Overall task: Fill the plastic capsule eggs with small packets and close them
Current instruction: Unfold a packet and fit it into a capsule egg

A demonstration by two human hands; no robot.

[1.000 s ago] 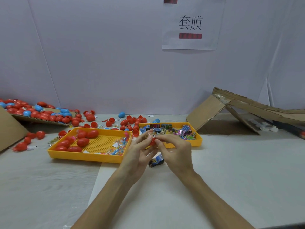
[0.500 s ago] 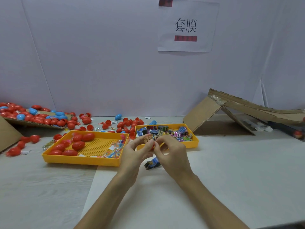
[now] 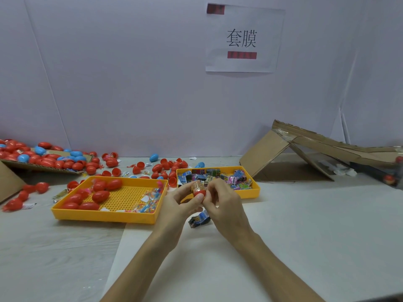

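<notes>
Between the two yellow trays, in the head view, both hands meet above a white sheet (image 3: 294,240) on the pale table (image 3: 43,253). The left hand (image 3: 174,207) curls its thumb and fingers round the small red plastic capsule egg half (image 3: 199,193), holding it off the table. A shiny gold-orange packet (image 3: 197,185) sticks up out of the egg's open top. The right hand (image 3: 227,205) has its fingers bent in against the same egg and packet, pinching at their right side; how far the packet sits in I cannot tell.

Just below the hands a blue and black loose packet (image 3: 199,220) lies on the sheet. The left yellow perforated plastic tray (image 3: 104,216) holds closed red eggs (image 3: 100,196) at its left and small clear colourful sachets (image 3: 150,201) at its right. The right yellow tray (image 3: 255,190) is filled with printed foil packets (image 3: 218,175).

Behind the trays many scattered red and blue eggs (image 3: 165,165) lie on the table, with more heaped on a flat cardboard sheet (image 3: 39,168) at far left. A collapsed brown cardboard box (image 3: 268,153) leans at the right, and a white paper sign (image 3: 242,38) hangs on the wall.
</notes>
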